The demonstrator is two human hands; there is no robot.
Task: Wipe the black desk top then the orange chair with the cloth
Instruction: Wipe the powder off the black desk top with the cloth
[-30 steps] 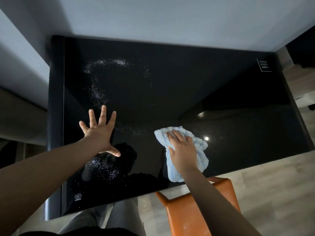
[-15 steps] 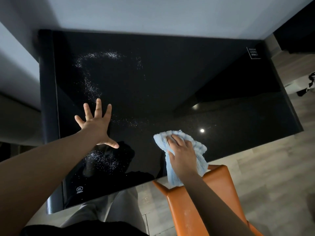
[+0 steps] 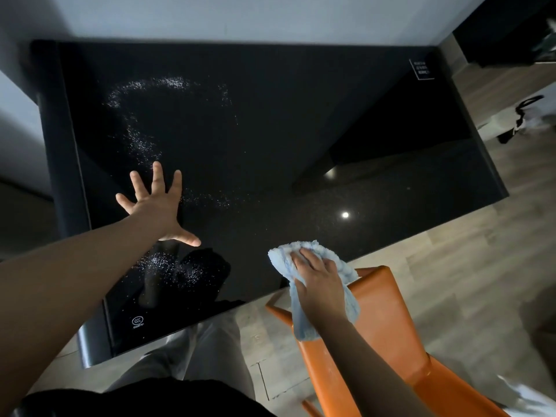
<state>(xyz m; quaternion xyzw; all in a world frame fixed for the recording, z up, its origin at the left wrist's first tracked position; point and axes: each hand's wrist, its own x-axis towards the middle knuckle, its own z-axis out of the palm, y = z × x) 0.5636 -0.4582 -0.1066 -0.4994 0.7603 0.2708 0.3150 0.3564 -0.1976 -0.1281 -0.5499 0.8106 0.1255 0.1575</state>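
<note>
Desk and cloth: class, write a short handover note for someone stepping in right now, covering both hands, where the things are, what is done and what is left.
Left hand: open, fingers spread, flat on the desk.
Right hand: gripping the cloth at the desk's near edge, partly over the chair.
Done: right part of the desk looks clean.
Left: white specks remain on the left part, beyond and near the left hand; wipe those, then the chair, not yet wiped.
</note>
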